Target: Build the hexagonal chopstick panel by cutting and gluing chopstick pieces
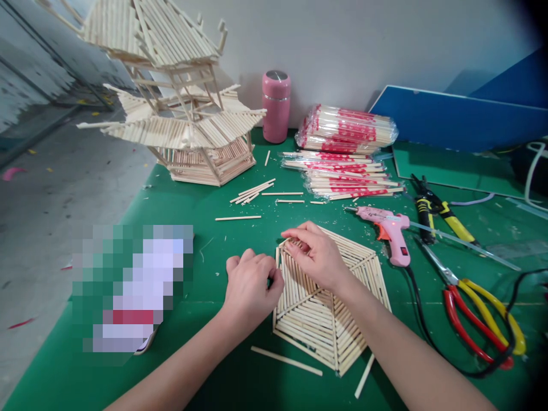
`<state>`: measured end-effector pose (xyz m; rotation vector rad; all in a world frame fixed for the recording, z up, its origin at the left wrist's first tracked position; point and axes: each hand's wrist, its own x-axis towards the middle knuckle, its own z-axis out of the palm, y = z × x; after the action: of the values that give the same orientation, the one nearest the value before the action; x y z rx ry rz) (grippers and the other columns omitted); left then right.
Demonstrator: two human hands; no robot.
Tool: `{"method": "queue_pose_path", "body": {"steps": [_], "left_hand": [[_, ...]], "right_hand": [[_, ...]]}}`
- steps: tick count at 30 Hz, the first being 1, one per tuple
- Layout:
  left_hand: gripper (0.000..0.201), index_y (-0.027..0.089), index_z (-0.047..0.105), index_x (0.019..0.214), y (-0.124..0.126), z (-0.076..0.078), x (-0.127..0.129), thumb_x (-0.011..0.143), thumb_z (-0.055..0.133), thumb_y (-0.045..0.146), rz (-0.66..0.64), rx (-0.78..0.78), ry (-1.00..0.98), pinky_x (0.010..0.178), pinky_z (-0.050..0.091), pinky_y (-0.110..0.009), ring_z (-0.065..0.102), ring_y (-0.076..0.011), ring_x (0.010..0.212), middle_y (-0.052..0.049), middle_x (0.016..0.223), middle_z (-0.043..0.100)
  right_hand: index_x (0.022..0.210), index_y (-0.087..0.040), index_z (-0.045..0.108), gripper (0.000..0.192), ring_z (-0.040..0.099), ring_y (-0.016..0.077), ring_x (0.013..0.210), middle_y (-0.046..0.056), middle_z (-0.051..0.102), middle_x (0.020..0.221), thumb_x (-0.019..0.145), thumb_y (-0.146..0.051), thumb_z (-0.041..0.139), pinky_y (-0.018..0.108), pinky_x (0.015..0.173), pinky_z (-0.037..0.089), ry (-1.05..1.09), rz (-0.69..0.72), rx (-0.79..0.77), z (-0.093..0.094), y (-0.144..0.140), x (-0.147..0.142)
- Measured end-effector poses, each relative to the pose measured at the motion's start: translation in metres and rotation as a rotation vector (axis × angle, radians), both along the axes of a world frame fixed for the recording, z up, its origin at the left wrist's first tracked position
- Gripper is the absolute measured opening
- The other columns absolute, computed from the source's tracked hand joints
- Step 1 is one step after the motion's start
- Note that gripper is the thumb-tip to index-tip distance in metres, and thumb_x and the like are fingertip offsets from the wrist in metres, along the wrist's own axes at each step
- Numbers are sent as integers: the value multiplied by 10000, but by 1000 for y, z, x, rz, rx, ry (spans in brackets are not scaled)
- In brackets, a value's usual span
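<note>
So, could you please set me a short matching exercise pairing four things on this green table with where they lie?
Things:
1. hexagonal stick panel
2. pink glue gun
3. pink flask
4. red and yellow scissors

Places:
A. at the back wall, beside the stick tower
B. near the right edge
C. under both hands
D. just right of the panel

Pairs: 1-C, 2-D, 3-A, 4-B

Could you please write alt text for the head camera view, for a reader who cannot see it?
Two bare hands, left hand and right hand, rest on the far-left edge of a flat hexagonal panel of wooden sticks on a green table. A pink glue gun, scissors, wrapped chopsticks and a stick pagoda model lie around it.
</note>
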<state>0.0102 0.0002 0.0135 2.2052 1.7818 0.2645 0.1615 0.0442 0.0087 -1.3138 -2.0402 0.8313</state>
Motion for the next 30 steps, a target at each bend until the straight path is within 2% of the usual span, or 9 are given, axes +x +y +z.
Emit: {"method": "queue_pose_path", "body": {"steps": [15, 23, 26, 30], "left_hand": [[213, 177, 441, 549, -2, -3, -1, 756, 420, 219, -5, 17, 3, 588, 195, -302, 433, -164, 650, 6, 572, 560], [207, 177, 452, 581, -3, -2, -7, 779, 414, 222, -1, 54, -83, 612, 261, -298, 462, -161, 651, 5, 587, 535], [165, 178, 487, 654, -4, -4, -13, 791, 404, 214, -12, 105, -129, 617, 301, -294, 474, -158, 658, -3, 621, 525], [193, 177, 539, 935, -6, -9, -18, 823, 382, 190, -111, 179, -171, 656, 343, -312, 484, -169, 724, -34, 748, 549]], "right_hand": [[1000, -220, 599, 222, 541, 129, 731, 30, 538, 877, 816, -224, 475, 255, 613, 445, 6, 2, -15, 0, 0, 0], [1000, -218, 594, 225, 539, 127, 725, 36, 534, 881, 823, -195, 456, 255, 613, 442, 45, -3, -27, 3, 0, -1], [990, -212, 598, 222, 537, 128, 719, 39, 536, 873, 825, -189, 451, 261, 621, 439, 51, -7, -20, 4, 0, -2], [988, -215, 600, 225, 541, 134, 738, 41, 542, 870, 829, -181, 445, 276, 653, 441, 69, 0, -7, 4, 1, -2]]}}
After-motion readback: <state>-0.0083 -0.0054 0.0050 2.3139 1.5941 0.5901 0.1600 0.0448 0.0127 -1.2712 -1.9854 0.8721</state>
